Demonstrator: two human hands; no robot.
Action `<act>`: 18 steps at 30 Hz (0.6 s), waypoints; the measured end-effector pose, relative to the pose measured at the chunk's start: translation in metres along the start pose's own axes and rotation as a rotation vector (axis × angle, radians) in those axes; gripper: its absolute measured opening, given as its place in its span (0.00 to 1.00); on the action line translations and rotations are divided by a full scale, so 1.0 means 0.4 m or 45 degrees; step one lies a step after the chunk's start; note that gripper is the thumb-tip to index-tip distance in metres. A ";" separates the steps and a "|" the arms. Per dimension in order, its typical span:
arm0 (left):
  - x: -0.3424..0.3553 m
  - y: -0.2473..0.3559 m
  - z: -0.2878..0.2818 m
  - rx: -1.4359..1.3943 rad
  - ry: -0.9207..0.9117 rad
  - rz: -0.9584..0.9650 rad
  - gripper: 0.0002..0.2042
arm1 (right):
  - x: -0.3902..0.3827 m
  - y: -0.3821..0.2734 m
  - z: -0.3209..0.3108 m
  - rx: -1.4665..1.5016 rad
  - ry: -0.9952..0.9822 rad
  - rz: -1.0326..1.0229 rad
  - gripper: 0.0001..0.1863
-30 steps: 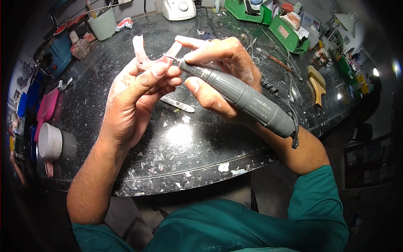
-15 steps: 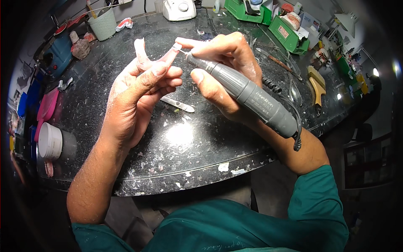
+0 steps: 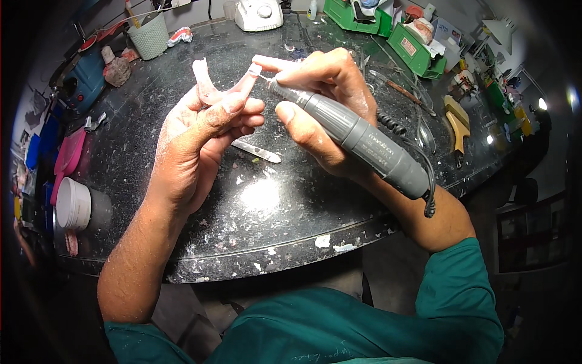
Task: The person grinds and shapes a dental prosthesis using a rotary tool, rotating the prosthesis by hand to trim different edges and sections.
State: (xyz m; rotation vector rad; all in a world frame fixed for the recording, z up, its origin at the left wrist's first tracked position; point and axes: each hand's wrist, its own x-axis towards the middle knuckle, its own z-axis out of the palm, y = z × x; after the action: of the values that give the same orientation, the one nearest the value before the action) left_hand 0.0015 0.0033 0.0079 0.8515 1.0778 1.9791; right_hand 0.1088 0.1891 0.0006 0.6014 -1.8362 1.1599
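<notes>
Between the thumb and fingers of my left hand (image 3: 203, 130) is a pink, V-shaped denture base (image 3: 209, 91), its two arms pointing away from me. Dust coats the skin of this hand. My right hand (image 3: 330, 103) grips a dark grey handpiece drill (image 3: 357, 133) like a pen. The drill's thin bur lies at the tip of the denture base's right arm; whether it touches cannot be made out. My right index finger reaches past the bur to that same tip. Below my left fingers a flat metal blade (image 3: 257, 150) lies on the black worktop (image 3: 242, 224).
A white drill control box (image 3: 259, 15) stands at the back. Green bins (image 3: 412, 51) and a wooden-handled brush (image 3: 458, 130) are on the right, near a long thin tool (image 3: 403, 91). On the left are a white tub (image 3: 74, 203), a pink tray (image 3: 70, 155) and a pale basket (image 3: 150, 37).
The denture base has tilted slightly in my left hand, and its left arm has shifted a little to the left. My right hand and the drill stay almost in place.
</notes>
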 end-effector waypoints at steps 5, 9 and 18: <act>0.000 0.002 0.000 0.000 0.014 0.002 0.13 | 0.005 0.003 -0.012 -0.178 -0.108 -0.064 0.18; -0.001 0.001 -0.003 0.010 0.009 -0.011 0.13 | 0.002 0.007 -0.007 -0.061 -0.001 -0.017 0.18; 0.003 -0.003 -0.003 0.005 -0.003 0.007 0.14 | 0.005 0.006 -0.001 -0.073 0.014 -0.020 0.17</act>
State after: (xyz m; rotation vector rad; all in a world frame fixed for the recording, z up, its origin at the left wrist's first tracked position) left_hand 0.0003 0.0043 0.0066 0.8596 1.0794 1.9805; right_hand 0.1061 0.1909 0.0011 0.5745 -1.8460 1.0943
